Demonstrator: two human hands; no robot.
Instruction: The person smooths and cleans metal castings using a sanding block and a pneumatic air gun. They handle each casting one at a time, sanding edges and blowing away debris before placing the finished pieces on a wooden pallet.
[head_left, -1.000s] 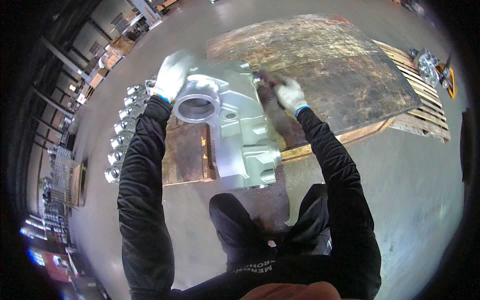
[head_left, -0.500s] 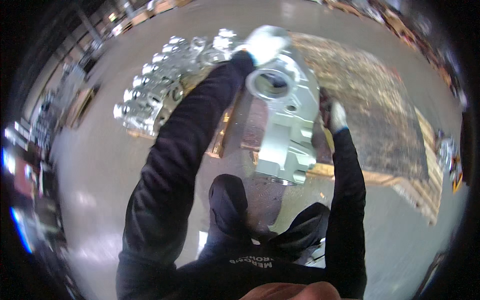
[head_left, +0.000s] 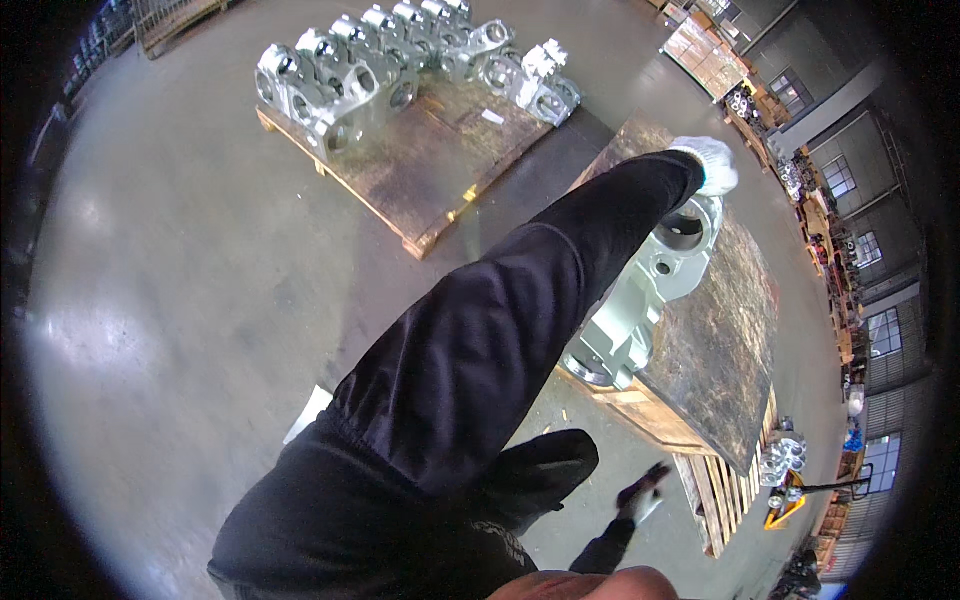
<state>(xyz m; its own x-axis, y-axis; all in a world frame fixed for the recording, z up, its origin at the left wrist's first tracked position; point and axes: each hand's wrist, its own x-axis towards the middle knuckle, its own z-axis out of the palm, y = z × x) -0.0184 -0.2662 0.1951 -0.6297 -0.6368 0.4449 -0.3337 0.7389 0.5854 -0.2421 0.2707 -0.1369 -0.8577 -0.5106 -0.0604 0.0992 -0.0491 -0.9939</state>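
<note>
Casting (head_left: 632, 305) likely heavy, rigid; best held at bored rim (head_left: 690, 254); left hand (head_left: 708, 166) atop, closure indeterminable; right hand (head_left: 648, 506) clasps dark object (head_left: 640, 485)

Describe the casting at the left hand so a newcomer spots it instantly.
Right of centre stands a dark-topped wooden platform. At its left edge is a large silver casting with a round opening near its far end, under the gloved left hand. Unlike the castings on the upper-left pallet, it has a hand on it.
</note>
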